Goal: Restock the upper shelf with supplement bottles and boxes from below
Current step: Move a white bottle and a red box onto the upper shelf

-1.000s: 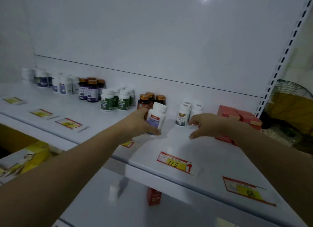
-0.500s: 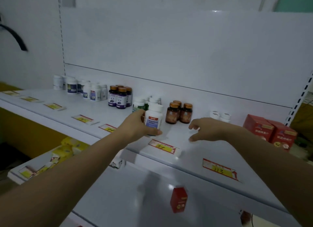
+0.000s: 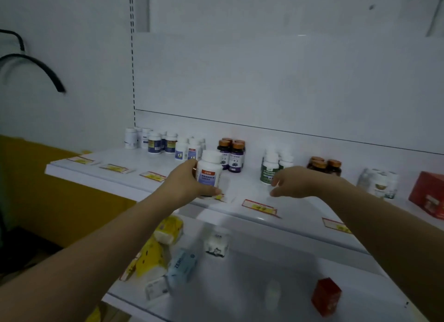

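My left hand grips a white supplement bottle with a blue and orange label, held upright just above the front of the upper shelf. My right hand hovers over the shelf to the right of it, fingers loosely curled, holding nothing. Along the back of the upper shelf stand groups of white bottles, dark bottles with orange caps, green-labelled bottles and brown bottles. On the lower shelf sit a red box and a small white box.
Red boxes and clear-wrapped white bottles stand at the upper shelf's right end. Yellow price tags line its front edge. Yellow and pale blue packets lie at the lower shelf's left. A black cable hangs on the left wall.
My left hand has carried the white bottle leftward along the upper shelf, past the brown and green-labelled bottles. My right hand followed, still holding nothing. The view swung left.
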